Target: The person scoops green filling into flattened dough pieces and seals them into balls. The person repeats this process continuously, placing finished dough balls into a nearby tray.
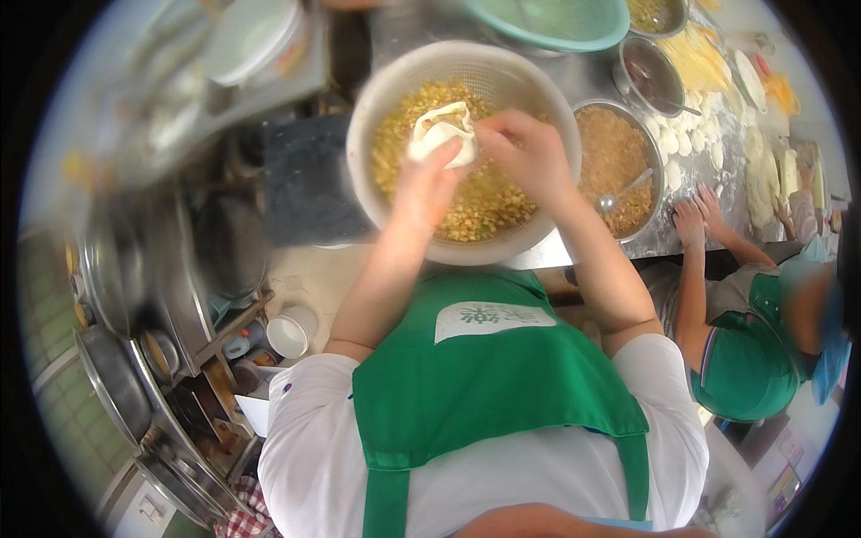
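Above a large white perforated basin point(464, 254) full of chopped yellow-green filling point(484, 208), my left hand point(434, 178) cradles a white dough wrapper point(440, 142). The wrapper is cupped, its rim raised, with some filling showing inside. My left thumb presses over its near side. My right hand point(528, 155) comes in from the right, fingertips pinched at the wrapper's right edge. Its fingertips are partly blurred, and the underside of the dough is hidden by my left hand.
Right of the basin stands a metal bowl of brown filling point(609, 151) with a ladle point(607, 203). Dough pieces point(686, 138) lie on the floured steel table. A co-worker's hands point(696, 215) rest there. A dark board point(313, 181) is left; a green basin point(558, 27) is beyond.
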Demonstrator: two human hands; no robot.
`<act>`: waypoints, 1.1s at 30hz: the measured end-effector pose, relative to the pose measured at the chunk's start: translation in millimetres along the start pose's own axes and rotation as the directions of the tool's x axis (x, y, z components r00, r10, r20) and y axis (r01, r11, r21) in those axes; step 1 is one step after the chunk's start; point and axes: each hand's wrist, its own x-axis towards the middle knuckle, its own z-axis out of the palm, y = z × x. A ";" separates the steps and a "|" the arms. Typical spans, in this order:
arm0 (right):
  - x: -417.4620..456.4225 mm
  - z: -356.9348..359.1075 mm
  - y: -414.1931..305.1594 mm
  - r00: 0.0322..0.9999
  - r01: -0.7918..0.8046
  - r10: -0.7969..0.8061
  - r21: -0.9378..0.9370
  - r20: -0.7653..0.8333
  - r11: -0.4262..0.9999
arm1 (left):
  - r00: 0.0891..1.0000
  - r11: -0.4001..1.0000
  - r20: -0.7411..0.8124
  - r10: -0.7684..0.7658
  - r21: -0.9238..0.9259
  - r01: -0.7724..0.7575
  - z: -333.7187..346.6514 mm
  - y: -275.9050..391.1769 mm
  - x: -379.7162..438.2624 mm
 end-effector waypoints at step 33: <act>6.0 -11.4 -2.4 0.976 -0.143 0.131 0.053 0.176 0.988 | 0.981 0.621 0.176 0.082 0.760 -0.188 6.9 20.7 -8.6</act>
